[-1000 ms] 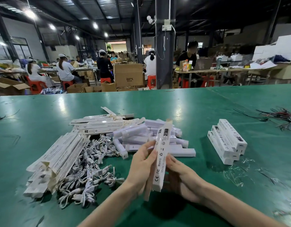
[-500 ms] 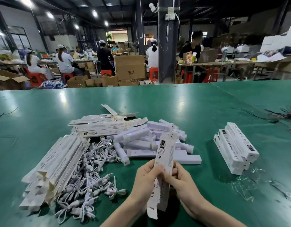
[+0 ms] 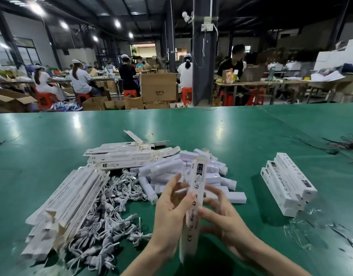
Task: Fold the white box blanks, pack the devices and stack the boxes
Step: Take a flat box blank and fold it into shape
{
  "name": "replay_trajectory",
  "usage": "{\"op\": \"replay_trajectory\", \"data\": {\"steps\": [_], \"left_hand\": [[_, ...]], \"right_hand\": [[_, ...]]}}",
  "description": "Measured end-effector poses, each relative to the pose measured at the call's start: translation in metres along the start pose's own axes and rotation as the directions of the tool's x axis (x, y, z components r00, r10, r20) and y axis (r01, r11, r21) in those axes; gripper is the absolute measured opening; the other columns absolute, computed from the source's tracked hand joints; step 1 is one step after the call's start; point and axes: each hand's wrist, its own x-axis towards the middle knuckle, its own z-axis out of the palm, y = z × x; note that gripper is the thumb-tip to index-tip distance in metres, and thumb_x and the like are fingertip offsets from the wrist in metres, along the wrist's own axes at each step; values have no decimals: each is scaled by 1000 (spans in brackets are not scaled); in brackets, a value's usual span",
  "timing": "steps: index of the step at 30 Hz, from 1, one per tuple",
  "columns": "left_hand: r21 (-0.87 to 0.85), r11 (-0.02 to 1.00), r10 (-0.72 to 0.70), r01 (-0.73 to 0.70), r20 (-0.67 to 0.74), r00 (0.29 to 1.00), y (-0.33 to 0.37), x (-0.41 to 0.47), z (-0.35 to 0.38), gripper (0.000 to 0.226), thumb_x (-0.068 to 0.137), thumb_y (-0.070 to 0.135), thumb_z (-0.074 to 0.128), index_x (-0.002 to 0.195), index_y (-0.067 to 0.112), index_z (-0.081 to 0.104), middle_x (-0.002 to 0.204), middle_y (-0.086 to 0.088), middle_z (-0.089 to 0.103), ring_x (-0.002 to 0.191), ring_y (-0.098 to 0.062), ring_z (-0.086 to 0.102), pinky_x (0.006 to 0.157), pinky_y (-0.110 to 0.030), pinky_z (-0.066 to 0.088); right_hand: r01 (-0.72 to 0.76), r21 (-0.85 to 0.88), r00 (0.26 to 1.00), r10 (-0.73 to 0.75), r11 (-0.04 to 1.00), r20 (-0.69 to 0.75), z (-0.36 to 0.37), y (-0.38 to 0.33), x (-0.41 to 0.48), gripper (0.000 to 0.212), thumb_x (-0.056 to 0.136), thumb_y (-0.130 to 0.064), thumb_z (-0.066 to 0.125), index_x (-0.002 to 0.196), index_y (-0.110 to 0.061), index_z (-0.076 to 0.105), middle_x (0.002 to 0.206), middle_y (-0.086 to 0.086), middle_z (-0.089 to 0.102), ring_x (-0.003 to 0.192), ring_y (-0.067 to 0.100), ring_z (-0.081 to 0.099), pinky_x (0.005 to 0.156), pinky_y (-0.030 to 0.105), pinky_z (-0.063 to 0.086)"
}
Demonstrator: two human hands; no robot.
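Note:
A long white box blank [image 3: 197, 182] stands nearly upright above the green table [image 3: 211, 132], printed side facing me. My left hand [image 3: 171, 212] grips its left edge with the thumb on the front. My right hand [image 3: 223, 214] holds its right side, fingers curled behind. Behind them lies a pile of white stick devices [image 3: 171, 170]. Flat box blanks [image 3: 68, 202] are heaped at the left, more blanks [image 3: 119, 156] lie further back. Finished boxes [image 3: 287, 182] are stacked at the right.
A tangle of white cables [image 3: 112, 212] lies beside the left blanks. Clear plastic scraps [image 3: 303, 230] litter the near right, dark wire offcuts [image 3: 346, 144] the far right. Beyond the table's far edge people sit at benches among cardboard cartons [image 3: 158, 87] and a steel pillar [image 3: 203, 56].
The box blank has been raised and turned more upright in both hands, and my fingers have shifted along its sides. The camera has tilted slightly.

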Motion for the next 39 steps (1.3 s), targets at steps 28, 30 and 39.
{"op": "replay_trajectory", "data": {"steps": [28, 30, 39], "left_hand": [[339, 638, 611, -691, 322, 723, 8, -17, 8, 48, 98, 17, 50, 140, 37, 41, 134, 8, 49, 120, -16, 56, 92, -24, 50], [320, 635, 626, -703, 321, 711, 10, -16, 9, 43, 97, 14, 49, 136, 33, 46, 134, 8, 50, 122, -11, 54, 91, -18, 49], [266, 692, 627, -671, 240, 741, 14, -19, 12, 13, 93, 20, 58, 103, 25, 62, 117, 13, 60, 106, -13, 64, 80, -25, 55]], "right_hand": [[590, -553, 792, -555, 587, 256, -11, -41, -26, 65, 92, -3, 46, 137, -49, 40, 125, -11, 54, 99, 2, 56, 82, 18, 44], [585, -541, 804, -520, 604, 288, -12, -40, -27, 65, 92, 2, 46, 135, -47, 44, 118, -15, 54, 94, -7, 52, 79, 10, 40], [619, -508, 783, -521, 599, 339, 1, -44, -35, 44, 93, -3, 50, 124, -35, 47, 111, 2, 54, 76, 7, 49, 74, 19, 44]]}}
